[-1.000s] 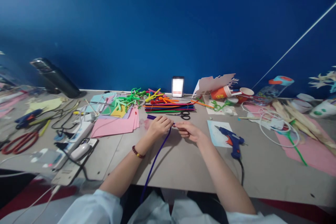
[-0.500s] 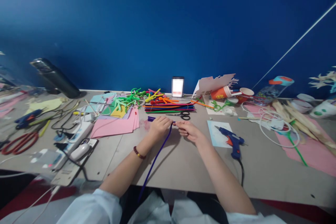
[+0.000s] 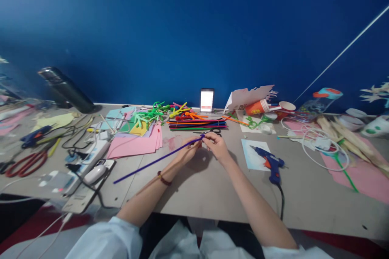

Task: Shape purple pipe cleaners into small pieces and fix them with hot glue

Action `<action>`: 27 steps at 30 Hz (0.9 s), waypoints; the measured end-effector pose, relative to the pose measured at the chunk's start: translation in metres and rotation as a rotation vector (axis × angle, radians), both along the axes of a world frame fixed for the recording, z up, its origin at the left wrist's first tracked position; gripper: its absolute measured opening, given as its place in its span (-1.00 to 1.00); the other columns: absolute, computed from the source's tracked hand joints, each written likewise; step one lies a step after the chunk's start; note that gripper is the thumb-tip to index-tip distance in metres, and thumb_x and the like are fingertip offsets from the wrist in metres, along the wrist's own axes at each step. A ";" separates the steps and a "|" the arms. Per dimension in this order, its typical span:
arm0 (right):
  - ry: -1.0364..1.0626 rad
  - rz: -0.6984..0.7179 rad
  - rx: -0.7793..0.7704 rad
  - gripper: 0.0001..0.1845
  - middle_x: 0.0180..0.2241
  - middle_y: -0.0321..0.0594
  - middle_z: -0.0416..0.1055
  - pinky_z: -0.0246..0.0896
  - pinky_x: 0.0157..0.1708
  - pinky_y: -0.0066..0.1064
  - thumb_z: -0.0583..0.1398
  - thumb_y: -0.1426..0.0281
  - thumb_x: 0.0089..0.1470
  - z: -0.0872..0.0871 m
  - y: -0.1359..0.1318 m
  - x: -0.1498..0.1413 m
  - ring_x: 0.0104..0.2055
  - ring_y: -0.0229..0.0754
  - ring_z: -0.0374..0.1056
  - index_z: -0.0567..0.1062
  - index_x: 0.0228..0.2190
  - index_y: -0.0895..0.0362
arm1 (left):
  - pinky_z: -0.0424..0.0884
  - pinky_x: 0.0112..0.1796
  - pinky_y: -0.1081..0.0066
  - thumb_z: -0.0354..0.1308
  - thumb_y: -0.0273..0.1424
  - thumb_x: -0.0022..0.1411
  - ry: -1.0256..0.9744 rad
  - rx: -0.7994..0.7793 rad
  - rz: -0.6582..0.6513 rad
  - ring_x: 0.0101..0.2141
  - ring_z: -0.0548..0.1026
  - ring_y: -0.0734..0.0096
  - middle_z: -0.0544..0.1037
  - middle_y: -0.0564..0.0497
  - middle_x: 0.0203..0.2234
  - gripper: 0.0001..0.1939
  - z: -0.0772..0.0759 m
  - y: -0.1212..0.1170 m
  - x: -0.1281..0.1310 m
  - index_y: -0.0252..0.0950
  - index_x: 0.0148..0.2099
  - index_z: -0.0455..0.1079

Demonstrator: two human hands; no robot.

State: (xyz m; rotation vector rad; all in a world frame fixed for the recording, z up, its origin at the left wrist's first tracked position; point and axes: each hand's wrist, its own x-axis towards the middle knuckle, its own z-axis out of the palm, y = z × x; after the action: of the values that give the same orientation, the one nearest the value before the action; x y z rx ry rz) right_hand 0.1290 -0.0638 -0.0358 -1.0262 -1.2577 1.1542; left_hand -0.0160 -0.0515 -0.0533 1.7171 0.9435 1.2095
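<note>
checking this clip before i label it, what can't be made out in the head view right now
Long purple fuzzy stem, head view: gripped end partly hidden by left hand and right hand.
Black-handled metal scissors, head view: lower handle partly hidden by right hand.
Black-framed upright screen, head view: contents blurred by pixelation.
White spiky petal-like shape, head view: cut off by the right edge.

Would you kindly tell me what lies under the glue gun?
The front of the glue gun overlaps a pale sheet; its handle reaches past onto the grey table. Whatever lies directly beneath its body is covered.
</note>
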 end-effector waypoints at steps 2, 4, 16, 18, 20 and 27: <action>-0.075 -0.051 0.064 -0.83 -0.37 -0.23 0.32 0.13 -0.59 -0.50 0.22 0.26 -0.08 -0.002 0.000 -0.001 -0.42 -0.28 0.23 0.49 -0.43 0.09 | 0.31 -0.50 0.46 0.02 -0.27 0.24 0.022 0.032 0.012 -0.55 0.35 0.48 0.42 0.05 -0.61 -0.72 -0.002 0.000 0.000 -0.32 -0.43 0.38; -0.120 -0.091 0.102 -0.86 -0.34 -0.21 0.34 0.17 -0.55 -0.49 0.19 0.30 -0.06 -0.003 -0.001 -0.004 -0.37 -0.25 0.25 0.48 -0.42 0.09 | 0.32 -0.46 0.45 0.00 -0.31 0.25 0.094 0.111 0.045 -0.52 0.38 0.47 0.43 0.04 -0.58 -0.73 -0.002 -0.001 -0.001 -0.33 -0.42 0.40; -0.075 -0.156 0.064 -0.87 -0.42 -0.23 0.41 0.34 -0.35 -0.36 0.18 0.35 -0.11 -0.004 -0.005 -0.009 -0.41 -0.22 0.34 0.45 -0.42 0.09 | 0.37 -0.37 0.45 -0.04 -0.42 0.26 0.233 0.321 0.136 -0.41 0.44 0.45 0.52 -0.01 -0.44 -0.80 0.005 -0.009 0.000 -0.31 -0.24 0.43; -0.093 -0.173 0.075 -0.86 -0.42 -0.23 0.43 0.34 -0.35 -0.35 0.18 0.34 -0.10 -0.005 -0.005 -0.009 -0.43 -0.21 0.35 0.47 -0.41 0.09 | 0.36 -0.39 0.46 -0.03 -0.42 0.25 0.221 0.302 0.130 -0.45 0.42 0.46 0.50 0.00 -0.48 -0.80 0.004 -0.007 0.000 -0.31 -0.26 0.43; -0.140 -0.209 0.087 -0.87 -0.44 -0.24 0.44 0.33 -0.34 -0.34 0.17 0.34 -0.08 -0.006 -0.005 -0.010 -0.44 -0.21 0.36 0.47 -0.42 0.10 | 0.34 -0.42 0.47 -0.02 -0.41 0.25 0.229 0.294 0.118 -0.47 0.41 0.48 0.48 0.02 -0.51 -0.80 0.001 -0.006 0.000 -0.32 -0.28 0.43; -0.246 -0.269 0.080 -0.87 -0.49 -0.25 0.41 0.30 -0.35 -0.36 0.15 0.29 -0.01 -0.008 -0.006 -0.011 -0.44 -0.20 0.35 0.42 -0.45 0.09 | 0.36 -0.37 0.45 -0.02 -0.45 0.24 0.307 0.301 0.131 -0.43 0.43 0.46 0.50 0.00 -0.47 -0.80 -0.004 -0.008 0.001 -0.31 -0.26 0.43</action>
State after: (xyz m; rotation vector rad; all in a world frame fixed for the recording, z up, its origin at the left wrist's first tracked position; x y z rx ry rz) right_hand 0.1181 -0.0696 -0.0433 -1.2619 -1.2983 0.7838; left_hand -0.0148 -0.0592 -0.0571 2.1540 1.1115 1.2427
